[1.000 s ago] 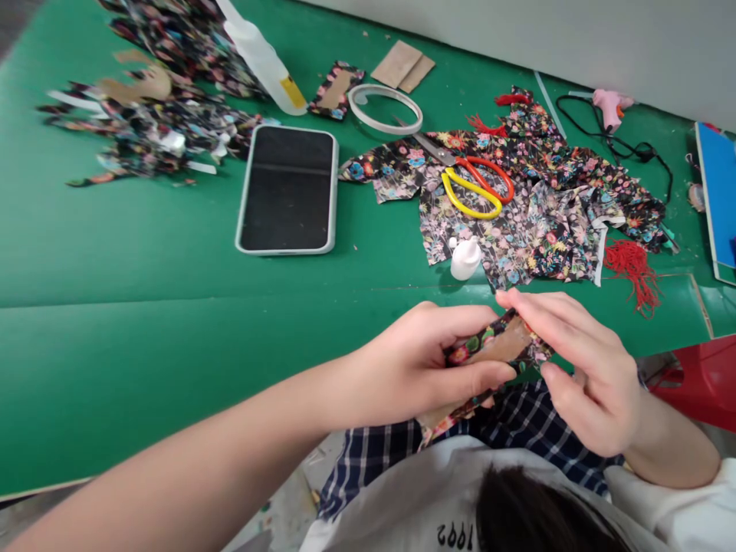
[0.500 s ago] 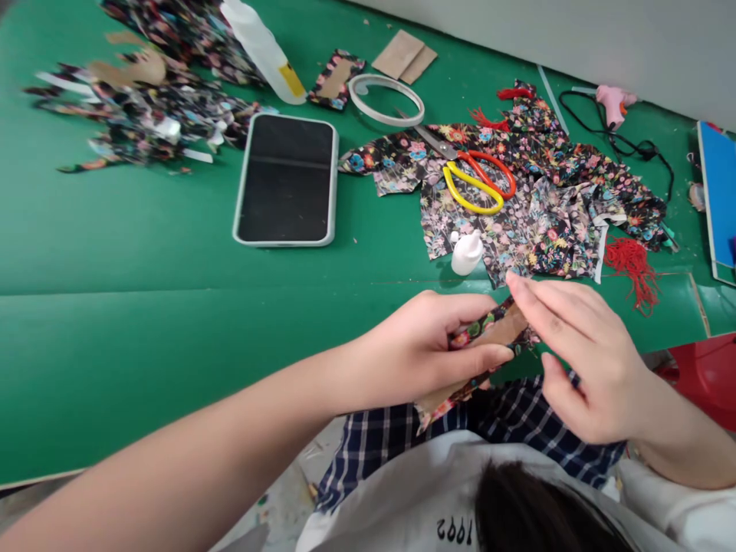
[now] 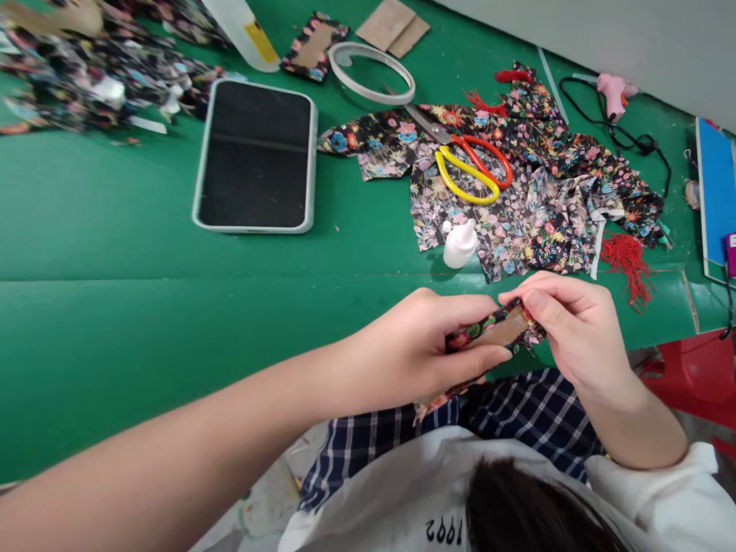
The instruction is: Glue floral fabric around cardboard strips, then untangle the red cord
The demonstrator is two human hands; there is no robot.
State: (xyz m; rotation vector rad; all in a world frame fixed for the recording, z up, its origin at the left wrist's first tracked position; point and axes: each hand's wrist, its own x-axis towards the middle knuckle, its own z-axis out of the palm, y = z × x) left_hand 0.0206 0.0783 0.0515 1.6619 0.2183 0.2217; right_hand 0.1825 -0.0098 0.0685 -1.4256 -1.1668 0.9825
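Between my hands is a small piece of brown cardboard edged with dark floral fabric [image 3: 506,328]. My left hand [image 3: 419,345] grips it with the thumb along the near edge and the fingers beyond the far edge. At its right end my right hand [image 3: 575,330] pinches the fabric edge between thumb and fingers. A loose floral flap hangs below my left hand. Just past the hands stands a small white glue bottle [image 3: 460,245], nozzle up, beside a spread floral cloth [image 3: 506,207]. Scissors [image 3: 468,161] with one red and one yellow handle lie on that cloth.
A tablet [image 3: 256,157] lies left of the cloth. Behind are a roll of white tape [image 3: 339,73], a cardboard-backed fabric piece [image 3: 313,46], brown cardboard [image 3: 391,27] and a large bottle [image 3: 247,34]. Fabric scraps [image 3: 143,84], red tassel threads [image 3: 626,264] and a pink glue gun [image 3: 615,93] lie around.
My right thumb has come down onto the fabric at the piece's right end, and the fingers have closed there. My left hand keeps its hold. The view has shifted slightly.
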